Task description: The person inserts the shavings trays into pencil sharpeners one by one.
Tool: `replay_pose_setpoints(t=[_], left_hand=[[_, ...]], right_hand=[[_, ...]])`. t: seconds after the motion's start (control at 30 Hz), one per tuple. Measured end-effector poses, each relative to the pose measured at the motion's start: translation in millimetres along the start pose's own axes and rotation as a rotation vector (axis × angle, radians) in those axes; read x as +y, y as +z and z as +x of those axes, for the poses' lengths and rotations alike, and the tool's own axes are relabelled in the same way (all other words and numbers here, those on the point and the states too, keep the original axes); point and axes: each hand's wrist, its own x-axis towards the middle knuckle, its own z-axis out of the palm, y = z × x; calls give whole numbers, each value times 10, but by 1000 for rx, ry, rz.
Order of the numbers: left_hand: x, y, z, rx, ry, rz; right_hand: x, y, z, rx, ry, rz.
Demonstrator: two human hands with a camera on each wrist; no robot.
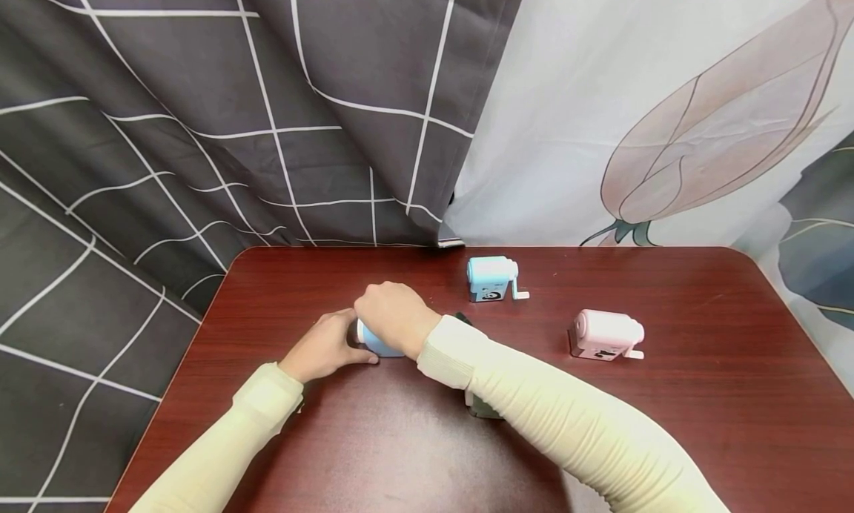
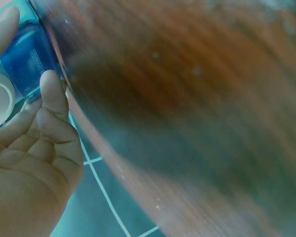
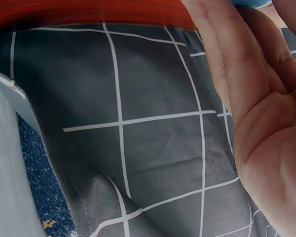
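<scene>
Both hands are on the blue sharpener [image 1: 373, 342] at the left-centre of the table [image 1: 700, 424]; it sits flat on the wood, mostly covered by the hands.

Left hand [image 1: 325, 348] holds it from the left side; in the left wrist view the thumb and fingers [image 2: 53, 94] are curled round the translucent blue body [image 2: 27, 59], so a clamped grip, steadying it.

Right hand [image 1: 395, 316] is draped over the top from the right; head view shows knuckles only; right wrist view shows the fingers [image 3: 237, 64] fairly straight beside a sliver of blue; cannot tell whether it grips the sharpener or merely rests on it.

Two more sharpeners stand apart from the work: a light-blue one with crank [image 1: 491, 279] near the far edge, a pink one [image 1: 606, 335] to the right; neither touched. A dark object [image 1: 482, 405] lies under the right forearm, mostly hidden; can't identify it.

Judgement: the step looks like bracing the body with the left hand while the right works something on top or at the end; which part, can't see.

Next move likely needs the left grip kept firm so the body doesn't slide on the smooth table; the right wants a positive hold on whatever part it's working before applying force.
</scene>
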Motion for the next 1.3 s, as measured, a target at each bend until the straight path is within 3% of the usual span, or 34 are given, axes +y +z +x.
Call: replay_pose_setpoints(t=[1.3], left_hand=[[41,16,16,6,11,7]], right_hand=[[-9,-2,0,29,-13,-29]])
